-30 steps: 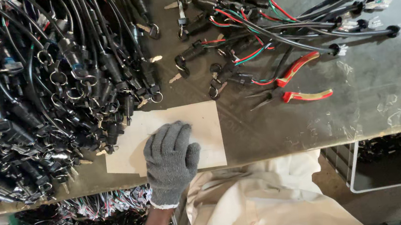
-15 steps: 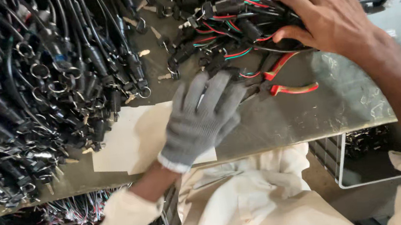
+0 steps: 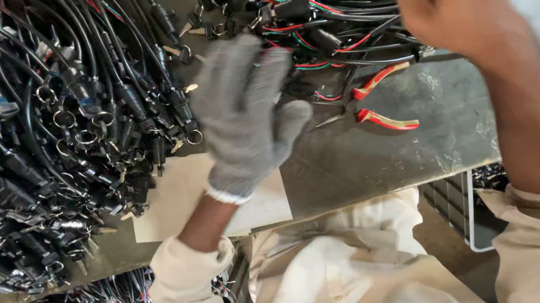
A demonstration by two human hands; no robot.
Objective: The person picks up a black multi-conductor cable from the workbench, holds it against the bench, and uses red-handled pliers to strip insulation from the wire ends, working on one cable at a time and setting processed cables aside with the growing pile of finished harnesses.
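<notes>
Scanning from the left, I see a large heap of black cables [image 3: 48, 141] covering that side of the metal table [image 3: 378, 160]. My left hand [image 3: 246, 117], in a grey knit glove, hovers blurred with fingers spread, gripping nothing, above a pale sheet [image 3: 176, 208]. Red-handled pliers [image 3: 372, 104] lie untouched beside it. My bare right hand [image 3: 451, 2] reaches into the smaller bundle of coloured-wire cables [image 3: 323, 19]; I cannot tell its grip. Judging by this, nothing is separated out yet.
</notes>
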